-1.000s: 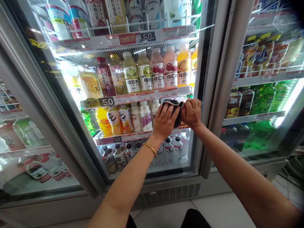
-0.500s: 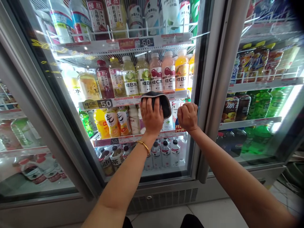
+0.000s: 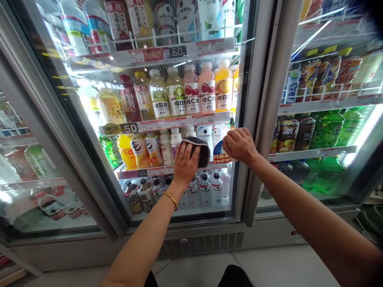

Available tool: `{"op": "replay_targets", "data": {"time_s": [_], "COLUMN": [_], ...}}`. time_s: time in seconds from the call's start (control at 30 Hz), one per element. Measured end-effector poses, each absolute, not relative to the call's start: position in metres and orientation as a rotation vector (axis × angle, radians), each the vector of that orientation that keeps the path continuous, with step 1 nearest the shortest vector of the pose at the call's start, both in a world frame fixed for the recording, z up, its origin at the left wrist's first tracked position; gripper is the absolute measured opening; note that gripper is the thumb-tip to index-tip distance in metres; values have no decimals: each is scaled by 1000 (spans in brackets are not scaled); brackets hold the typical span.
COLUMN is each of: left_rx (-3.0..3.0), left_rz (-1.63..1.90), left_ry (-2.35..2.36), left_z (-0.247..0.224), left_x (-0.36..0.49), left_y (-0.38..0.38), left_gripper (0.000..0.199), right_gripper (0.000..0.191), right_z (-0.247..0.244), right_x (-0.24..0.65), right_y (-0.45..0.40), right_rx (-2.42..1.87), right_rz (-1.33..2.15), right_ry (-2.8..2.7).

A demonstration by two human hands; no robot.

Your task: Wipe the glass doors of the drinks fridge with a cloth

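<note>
My left hand (image 3: pixel 186 162), with a gold bracelet (image 3: pixel 170 200) at the wrist, presses a dark cloth pad with a light edge (image 3: pixel 203 153) against the glass door (image 3: pixel 191 219) of a drinks cooler. Its fingers lie bent over the pad, in front of the third shelf of bottles. To the right, my right hand (image 3: pixel 239 145) is curled near the door's right side, beside a red and blue sticker (image 3: pixel 221 153). Whether its fingers hold anything is hidden.
Rows of bottles (image 3: pixel 191 91) stand behind the glass. A metal door frame (image 3: pixel 260 119) runs up the right, with another cooler door beyond it. Below are a vent grille (image 3: pixel 206 245) and the tiled floor (image 3: pixel 191 271).
My left hand has moved down and slightly left over the glass with the pad. My right hand stays near the same spot, still curled. The view has shifted slightly.
</note>
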State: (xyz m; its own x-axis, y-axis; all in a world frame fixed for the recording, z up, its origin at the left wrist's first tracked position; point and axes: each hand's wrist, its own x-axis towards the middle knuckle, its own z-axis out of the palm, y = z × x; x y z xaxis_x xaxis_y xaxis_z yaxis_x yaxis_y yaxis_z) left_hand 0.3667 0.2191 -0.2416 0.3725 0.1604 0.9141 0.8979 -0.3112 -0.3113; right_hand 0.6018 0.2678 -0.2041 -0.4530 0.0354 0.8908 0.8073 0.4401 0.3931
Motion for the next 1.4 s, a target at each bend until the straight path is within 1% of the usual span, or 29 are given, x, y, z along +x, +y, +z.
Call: {"op": "replay_targets", "data": {"time_s": [0.07, 0.17, 0.27, 0.37, 0.47, 0.63, 0.73, 0.87, 1.0, 1.1, 1.2, 1.4], "left_rx": [-1624, -1509, -1515, -1608, -1711, -1772, -1812, -1701, -1509, -1537, -1623, -1808], "left_rz": [-1170, -1372, -1407, -1364, -1235, -939, -878, -1103, -1318, -1295, -1223, -906], "left_ry": [-1000, -1056, -1063, -1071, -1018, -824, -793, -985, -1075, -1013, -964, -809], "left_z": [-226, -200, -185, -189, -207, -241, -251, -237, -203, -192, -198, -217], "left_x": [374, 403, 441, 473, 486, 460, 434, 430, 466, 492, 497, 444], "left_y": [223, 233, 244, 250, 251, 241, 233, 232, 245, 254, 254, 237], "left_gripper": [42, 40, 40, 41, 42, 44, 43, 40, 38, 38, 40, 44], "right_gripper": [19, 21, 22, 21, 19, 19, 20, 20, 21, 23, 24, 20], "right_z": [-203, -202, -204, -205, -206, -206, -206, -205, -204, -204, -203, -203], "right_x": [614, 624, 625, 624, 625, 626, 625, 624, 623, 623, 623, 622], "right_y": [272, 281, 289, 292, 292, 290, 290, 290, 290, 289, 287, 281], "right_rx": [-794, -833, -811, -805, -784, -807, -796, -783, -793, -783, -760, -621], "right_rz": [-1121, -1033, -966, -936, -917, -890, -899, -959, -998, -1064, -1159, -1277], "right_ry": [-1704, -1542, -1503, -1498, -1508, -1530, -1519, -1504, -1507, -1487, -1467, -1577]}}
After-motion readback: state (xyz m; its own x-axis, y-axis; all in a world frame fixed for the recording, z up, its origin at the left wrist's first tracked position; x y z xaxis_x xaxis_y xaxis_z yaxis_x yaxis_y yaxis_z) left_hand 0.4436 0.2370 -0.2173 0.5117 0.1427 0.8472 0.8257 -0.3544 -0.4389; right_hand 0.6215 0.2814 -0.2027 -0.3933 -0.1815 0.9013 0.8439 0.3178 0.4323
